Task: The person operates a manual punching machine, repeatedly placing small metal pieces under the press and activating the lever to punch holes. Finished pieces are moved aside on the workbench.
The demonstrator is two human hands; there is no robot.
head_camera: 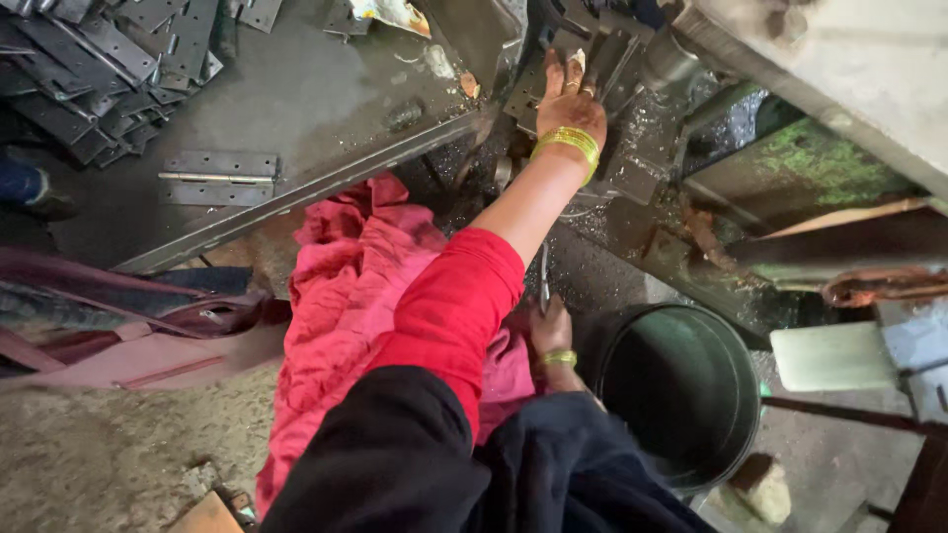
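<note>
My left hand (568, 99), with gold bangles on the wrist and a red sleeve behind it, reaches up to a grimy metal machine (642, 148). Its fingers lie flat on a dark metal plate (528, 89) held in the machine's fixture. My right hand (548, 331), also wearing a gold bangle, sits low beside my lap. It is closed around a thin metal rod (543, 276) that rises toward the machine. The rod's top end is hidden behind my left forearm.
A heap of flat hinge leaves (89, 69) lies at the top left of a steel worktable (326, 109), with one opened hinge (219, 178) alone. Pink cloth (346, 286) covers my lap. A black bucket (681, 395) stands at the right, a stone (760, 489) beside it.
</note>
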